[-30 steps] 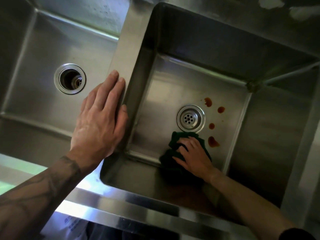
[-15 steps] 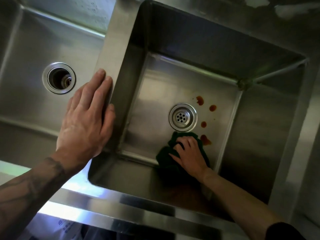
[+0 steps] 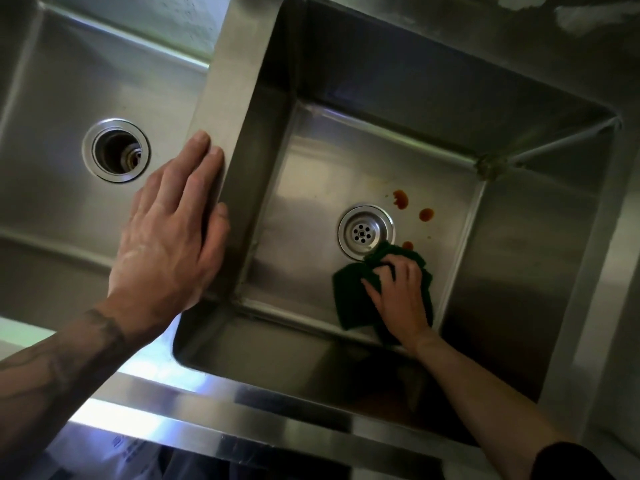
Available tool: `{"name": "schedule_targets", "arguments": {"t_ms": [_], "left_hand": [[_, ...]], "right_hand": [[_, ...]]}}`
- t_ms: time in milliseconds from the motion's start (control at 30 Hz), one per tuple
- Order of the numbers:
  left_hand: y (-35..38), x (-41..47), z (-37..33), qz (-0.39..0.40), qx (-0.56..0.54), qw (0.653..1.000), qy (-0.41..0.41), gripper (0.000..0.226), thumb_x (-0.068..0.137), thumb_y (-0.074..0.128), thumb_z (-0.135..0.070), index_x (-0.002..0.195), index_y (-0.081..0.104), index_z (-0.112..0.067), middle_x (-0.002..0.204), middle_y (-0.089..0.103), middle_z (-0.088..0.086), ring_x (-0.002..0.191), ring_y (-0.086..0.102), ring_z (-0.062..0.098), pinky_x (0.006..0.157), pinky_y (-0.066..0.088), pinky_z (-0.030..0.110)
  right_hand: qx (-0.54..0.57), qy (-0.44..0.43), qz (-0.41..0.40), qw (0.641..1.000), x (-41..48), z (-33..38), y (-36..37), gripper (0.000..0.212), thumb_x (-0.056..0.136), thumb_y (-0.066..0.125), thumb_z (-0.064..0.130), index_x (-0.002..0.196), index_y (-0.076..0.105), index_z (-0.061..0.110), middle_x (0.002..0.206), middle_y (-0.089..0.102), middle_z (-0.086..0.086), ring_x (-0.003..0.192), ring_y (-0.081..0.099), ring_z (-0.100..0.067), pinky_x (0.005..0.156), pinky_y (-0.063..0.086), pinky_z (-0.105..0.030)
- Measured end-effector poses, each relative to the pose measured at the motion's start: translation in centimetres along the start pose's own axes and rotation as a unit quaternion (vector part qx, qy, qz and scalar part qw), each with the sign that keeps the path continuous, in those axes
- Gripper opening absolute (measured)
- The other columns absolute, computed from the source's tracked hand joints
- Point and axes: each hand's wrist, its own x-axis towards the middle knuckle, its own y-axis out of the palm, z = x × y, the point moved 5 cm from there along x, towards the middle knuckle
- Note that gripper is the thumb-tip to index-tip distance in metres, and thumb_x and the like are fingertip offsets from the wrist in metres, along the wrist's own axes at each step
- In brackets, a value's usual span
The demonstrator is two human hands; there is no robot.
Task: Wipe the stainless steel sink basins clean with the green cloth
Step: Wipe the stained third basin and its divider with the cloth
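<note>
Stainless double sink, steep look-down. Right hand [image 3: 398, 299] has its fingers curled into the green cloth [image 3: 349, 299], pressing it on the right basin [image 3: 311, 202] floor. Drain strainer [image 3: 366, 232] is just ahead of the fingertips, with the cloth edge touching its rim. Nearest spot [image 3: 408, 244], red-brown, sits at the cloth's leading edge, and the farther spots [image 3: 400, 198] are beyond it. Left hand [image 3: 169, 244] lies flat, fingers straight, on the divider [image 3: 228, 81], holding nothing.

Risks, my read:
- The cloth is bunched, so the small contact patch may smear the spots rather than lift them.
- A stroke over the strainer could snag the cloth.
- The left basin [image 3: 52, 168] is easy to skip.
</note>
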Motion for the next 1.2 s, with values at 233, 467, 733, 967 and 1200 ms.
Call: {"name": "schedule_targets", "arguments": {"t_ms": [233, 467, 733, 967, 1200], "left_hand": [[-0.1, -0.1, -0.1, -0.001, -0.006, 1.0, -0.002, 0.057, 0.108, 0.044, -0.023, 0.163, 0.037, -0.007, 0.172, 0.032, 0.012, 0.147, 0.042, 0.039, 0.123, 0.037, 0.055], [0.0, 0.0, -0.1, 0.006, -0.008, 1.0, 0.001, 0.058, 0.109, 0.044, -0.024, 0.164, 0.035, -0.008, 0.173, 0.03, 0.012, 0.15, 0.04, 0.038, 0.126, 0.032, 0.05], [0.1, -0.1, 0.1, 0.001, -0.011, 1.0, 0.006, 0.058, 0.109, 0.043, -0.025, 0.163, 0.036, -0.007, 0.173, 0.031, 0.013, 0.149, 0.042, 0.042, 0.124, 0.036, 0.057], [-0.1, 0.0, 0.0, -0.001, -0.018, 1.0, 0.002, 0.057, 0.108, 0.044, -0.024, 0.162, 0.038, -0.006, 0.172, 0.033, 0.014, 0.147, 0.043, 0.043, 0.123, 0.037, 0.058], [0.0, -0.1, 0.0, 0.001, -0.02, 1.0, -0.005, 0.058, 0.107, 0.045, -0.023, 0.162, 0.039, -0.006, 0.171, 0.034, 0.014, 0.145, 0.042, 0.042, 0.122, 0.036, 0.057]], "right_hand": [[0.026, 0.003, 0.008, 1.0, -0.5, -0.4, -0.2, 0.031, 0.094, 0.067, 0.038, 0.117, 0.058, 0.02, 0.135, 0.049, -0.01, 0.125, 0.047, -0.03, 0.106, 0.047, -0.047], [0.024, 0.103, -0.032, 0.994, -1.6, 0.6, 0.3, 0.039, 0.096, 0.063, 0.04, 0.13, 0.058, 0.022, 0.135, 0.047, -0.013, 0.123, 0.044, -0.032, 0.103, 0.047, -0.046], [0.037, 0.157, -0.05, 0.986, 1.1, -3.1, -1.3, 0.034, 0.098, 0.059, 0.041, 0.126, 0.059, 0.022, 0.134, 0.044, -0.01, 0.123, 0.041, -0.031, 0.102, 0.045, -0.049], [0.037, 0.14, 0.006, 0.989, -3.8, -1.5, -0.5, 0.037, 0.095, 0.063, 0.04, 0.128, 0.059, 0.023, 0.138, 0.045, -0.013, 0.127, 0.041, -0.032, 0.107, 0.039, -0.045], [0.039, 0.235, -0.057, 0.969, -1.3, -2.9, -1.9, 0.039, 0.101, 0.061, 0.033, 0.134, 0.056, 0.013, 0.143, 0.042, -0.02, 0.133, 0.042, -0.038, 0.114, 0.039, -0.055]]}}
